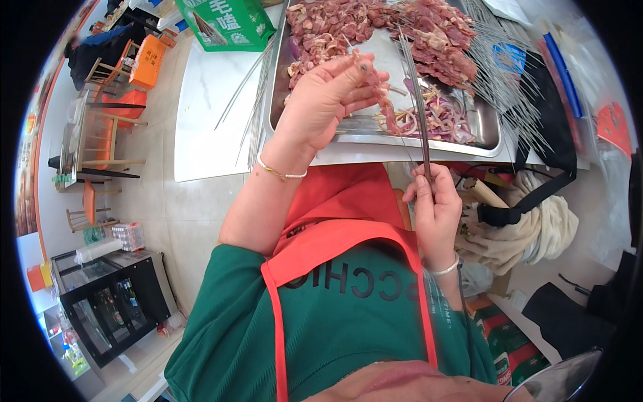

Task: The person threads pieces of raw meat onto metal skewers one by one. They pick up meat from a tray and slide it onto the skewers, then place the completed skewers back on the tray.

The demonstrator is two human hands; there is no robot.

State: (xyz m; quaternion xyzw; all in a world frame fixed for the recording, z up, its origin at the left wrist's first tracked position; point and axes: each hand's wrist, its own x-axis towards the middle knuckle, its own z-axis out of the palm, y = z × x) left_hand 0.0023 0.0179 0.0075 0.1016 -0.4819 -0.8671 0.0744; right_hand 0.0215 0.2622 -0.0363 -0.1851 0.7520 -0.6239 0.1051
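My left hand (321,95) pinches a thin metal skewer threaded with small pieces of raw meat (388,113), held above a stainless steel tray (346,138). The skewer's bare lower end slants toward my right hand (436,206). That hand grips a bundle of metal skewers (421,108) upright at the tray's front edge; whether it also touches the threaded skewer is unclear. Loose raw meat pieces (321,27) fill the tray's far left. Stacked meat skewers (442,45) lie at its far right, and sliced red onion (447,118) sits near the front right corner.
Many bare metal skewers (507,80) fan out over the tray's right side. A green printed bag (226,25) stands on the white table (211,115) at left. Beige cloth (522,231) and a cardboard tube (485,192) lie right of me. A glass-door drinks cooler (115,301) stands far left.
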